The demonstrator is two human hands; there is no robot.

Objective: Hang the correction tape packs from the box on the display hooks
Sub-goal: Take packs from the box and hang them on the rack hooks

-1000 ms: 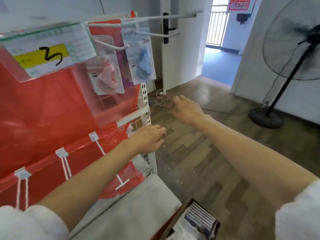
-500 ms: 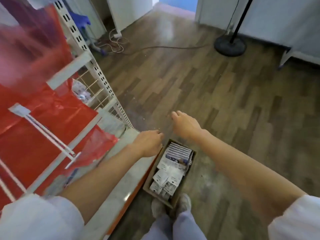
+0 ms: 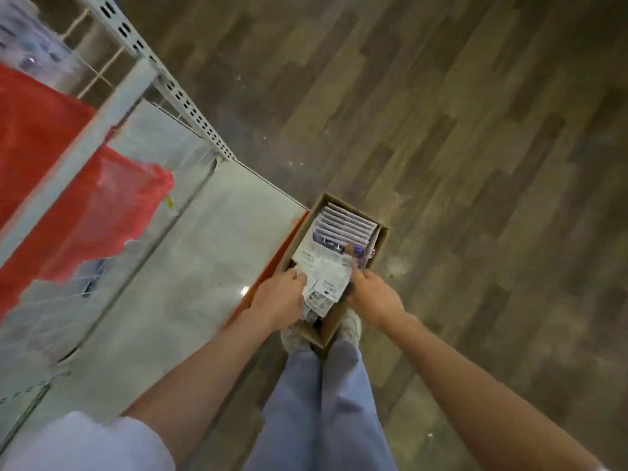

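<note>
Centre of the frame, slightly below middle: an open brown cardboard box on the dark wood-plank floor, pressed against the orange edge of the pale grey bottom shelf of a display rack. Inside the box, toward its upper end, a neat upright row of white-backed correction tape packs; toward the lower end, a loose heap of the same flat white packs lying at odd angles, some showing purple print. Left hand down at the box's left side, fingers curled onto the edge of the loose heap, seemingly grasping a pack, though blur hides the exact grip. Right hand at the box's right side, fingertips dipping into the heap, curled against the packs there; whether pinching one cannot be told. Both bare forearms reaching up from the lower corners of the frame, white sleeves at the bottom left and far bottom right. Below the box, two pale shoes just beside its lower end and light blue-grey trousers running to the bottom edge. Upper left: a white perforated metal upright of the rack, slanting down to the shelf corner. Left edge: a crumpled red translucent plastic sheet draped over the rack.
</note>
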